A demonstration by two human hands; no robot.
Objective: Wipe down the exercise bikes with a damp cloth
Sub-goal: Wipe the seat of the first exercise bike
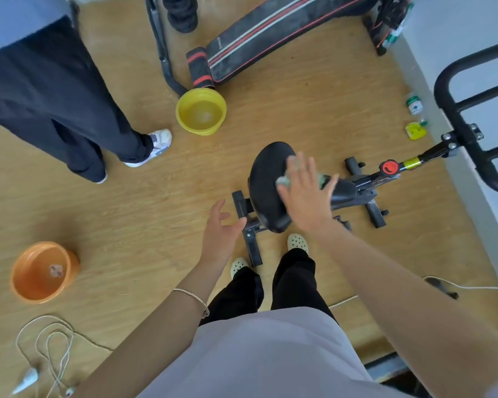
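Nearest the wearer, a white cable (49, 349) is seen looped on the wooden floor (156, 196), with an orange bowl (26, 271) just beyond it. The left hand (222, 234) is held out with its grip slack and open, nothing being held in it, just left of the black saddle (266, 182) of the exercise bike (365, 182). The right hand (305, 193) is laid flat on the saddle, fingers spread straight, and a pale green cloth (283, 182) is pressed beneath the palm, its edges showing on both sides of the hand. Past the saddle, the red knob (389, 167) and black handlebars (454, 116) of the bike are seen. Farther off, a yellow bowl (204, 130), apparently holding water, is set on the floor before a black padded bench (270, 33).
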